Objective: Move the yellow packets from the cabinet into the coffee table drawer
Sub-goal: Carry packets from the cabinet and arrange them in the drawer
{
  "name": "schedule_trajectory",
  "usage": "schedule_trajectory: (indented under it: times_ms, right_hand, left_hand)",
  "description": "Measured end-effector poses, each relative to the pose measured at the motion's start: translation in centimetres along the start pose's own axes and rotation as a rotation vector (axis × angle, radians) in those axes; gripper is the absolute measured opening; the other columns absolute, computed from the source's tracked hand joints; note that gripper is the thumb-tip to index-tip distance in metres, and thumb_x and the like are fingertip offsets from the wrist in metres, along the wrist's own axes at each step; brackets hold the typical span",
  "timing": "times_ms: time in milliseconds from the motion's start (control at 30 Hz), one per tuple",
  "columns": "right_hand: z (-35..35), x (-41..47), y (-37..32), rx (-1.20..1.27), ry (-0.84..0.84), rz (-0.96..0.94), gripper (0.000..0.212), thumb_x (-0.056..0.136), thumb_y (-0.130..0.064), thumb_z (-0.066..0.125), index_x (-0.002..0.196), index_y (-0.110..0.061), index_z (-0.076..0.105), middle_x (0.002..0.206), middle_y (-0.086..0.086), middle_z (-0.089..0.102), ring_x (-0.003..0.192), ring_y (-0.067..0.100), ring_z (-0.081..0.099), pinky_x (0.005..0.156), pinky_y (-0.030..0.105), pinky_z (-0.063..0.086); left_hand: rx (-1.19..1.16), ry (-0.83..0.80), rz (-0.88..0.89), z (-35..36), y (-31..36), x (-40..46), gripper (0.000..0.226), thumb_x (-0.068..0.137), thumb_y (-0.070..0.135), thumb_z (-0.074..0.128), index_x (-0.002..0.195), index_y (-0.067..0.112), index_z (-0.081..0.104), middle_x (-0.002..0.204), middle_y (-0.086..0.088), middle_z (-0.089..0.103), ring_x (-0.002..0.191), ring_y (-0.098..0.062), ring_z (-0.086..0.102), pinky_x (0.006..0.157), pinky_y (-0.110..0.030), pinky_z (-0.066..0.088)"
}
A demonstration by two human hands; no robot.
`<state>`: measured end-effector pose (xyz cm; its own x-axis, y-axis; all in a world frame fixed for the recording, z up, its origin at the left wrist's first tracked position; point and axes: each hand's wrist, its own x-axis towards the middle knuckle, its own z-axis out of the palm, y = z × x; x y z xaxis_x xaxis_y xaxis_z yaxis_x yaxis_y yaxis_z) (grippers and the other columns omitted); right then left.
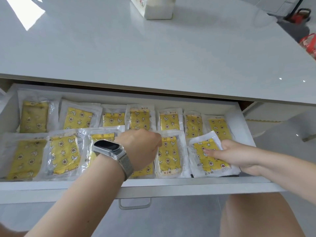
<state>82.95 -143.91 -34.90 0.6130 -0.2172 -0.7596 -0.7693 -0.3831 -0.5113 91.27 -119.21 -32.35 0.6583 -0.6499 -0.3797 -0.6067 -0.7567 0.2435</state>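
The white coffee table drawer (171, 183) is pulled out and holds several yellow packets in clear wrappers, laid in two rows. My right hand (237, 155) grips one yellow packet (207, 156) at the front right of the drawer, with the thumb on top and the fingers under its right edge. My left hand (140, 147), with a watch on the wrist, reaches into the middle of the front row, next to another packet (169, 154). Its fingers point down and are hidden behind the back of the hand, so what they touch cannot be seen.
The glossy white table top (153, 52) overhangs the back of the drawer. A white bag (153, 7) stands on it at the far side. Red items (309, 43) lie on the floor to the right. My bare knee (256, 218) is below the drawer front, beside its handle (135, 205).
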Motion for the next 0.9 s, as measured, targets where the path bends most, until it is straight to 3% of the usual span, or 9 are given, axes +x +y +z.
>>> schedule_trajectory:
  times_ms: [67,133,167,233,367,433,533,700,900]
  right_hand:
    - [0.3,0.1,-0.3,-0.01,0.015,0.03,0.047,0.091,-0.044,0.061,0.073,-0.026,0.021,0.105,-0.006,0.028,0.115,0.018,0.035,0.107,0.038,0.027]
    - [0.3,0.2,-0.2,-0.023,-0.002,0.071,0.039,0.092,-0.042,0.06,0.078,-0.022,0.029,0.113,-0.001,0.03,0.133,0.02,0.026,0.115,0.039,0.019]
    - [0.4,0.2,-0.2,-0.026,0.001,0.087,0.032,0.092,-0.041,0.06,0.091,-0.015,0.041,0.121,0.002,0.037,0.136,0.02,0.025,0.116,0.038,0.018]
    - [0.9,0.2,-0.3,-0.058,-0.019,0.09,0.054,0.093,-0.041,0.058,0.128,-0.003,0.04,0.148,0.007,0.03,0.142,0.021,0.022,0.114,0.036,0.021]
    - [1.4,0.2,-0.1,-0.152,-0.042,0.106,0.056,0.096,-0.047,0.051,0.134,-0.008,0.039,0.148,0.008,0.037,0.138,0.022,0.034,0.109,0.034,0.031]
    - [1.5,0.2,0.1,-0.372,-0.025,0.088,0.042,0.095,-0.056,0.045,0.113,-0.018,0.05,0.116,0.004,0.059,0.109,0.019,0.054,0.097,0.03,0.042]
    - [1.7,0.0,-0.4,-0.604,0.01,0.076,0.047,0.094,-0.064,0.037,0.074,-0.021,0.034,0.069,-0.001,0.043,0.065,0.015,0.042,0.068,0.03,0.037]
    - [2.1,0.0,-1.1,-0.806,-0.013,0.033,0.055,0.098,-0.059,0.03,0.063,-0.017,0.033,0.053,-0.002,0.037,0.048,0.012,0.035,0.054,0.024,0.033]
    - [2.9,-0.3,-1.7,-0.742,-0.007,-0.013,0.053,0.095,-0.062,0.038,0.069,-0.016,0.036,0.06,0.0,0.041,0.053,0.012,0.041,0.053,0.024,0.033]
  left_hand:
    - [-0.026,0.024,0.009,0.1,0.1,0.3,0.036,0.103,0.024,0.029,0.129,0.032,0.052,0.128,0.005,0.06,0.105,-0.019,0.062,0.079,-0.029,0.051]
    - [-0.027,0.053,0.006,0.2,-0.1,0.5,0.035,0.102,0.022,0.032,0.128,0.03,0.053,0.126,0.005,0.059,0.103,-0.018,0.062,0.078,-0.029,0.052]
    - [-0.028,0.058,0.006,0.4,-0.1,0.6,0.035,0.102,0.021,0.033,0.128,0.03,0.054,0.126,0.006,0.058,0.103,-0.018,0.062,0.078,-0.029,0.052]
    - [-0.039,0.048,0.016,0.7,0.0,0.5,0.035,0.102,0.019,0.035,0.128,0.029,0.055,0.127,0.006,0.056,0.105,-0.018,0.061,0.08,-0.029,0.053]
    - [-0.046,0.043,0.04,0.8,0.2,0.6,0.034,0.102,0.019,0.035,0.128,0.029,0.055,0.127,0.006,0.056,0.108,-0.017,0.06,0.085,-0.031,0.053]
    - [-0.054,0.043,0.033,0.7,0.2,0.7,0.035,0.102,0.018,0.035,0.127,0.029,0.056,0.128,0.006,0.056,0.108,-0.017,0.06,0.085,-0.031,0.054]
    - [-0.062,0.038,0.03,0.6,0.2,0.7,0.036,0.101,0.017,0.033,0.126,0.029,0.056,0.127,0.006,0.057,0.108,-0.017,0.06,0.087,-0.035,0.054]
    - [-0.041,0.049,0.018,0.5,0.4,0.7,0.035,0.101,0.018,0.034,0.126,0.028,0.056,0.126,0.004,0.058,0.106,-0.019,0.061,0.087,-0.035,0.054]
    - [0.032,0.109,-0.03,0.3,0.3,0.5,0.033,0.102,0.02,0.034,0.125,0.024,0.057,0.12,0.001,0.059,0.099,-0.023,0.063,0.08,-0.033,0.054]
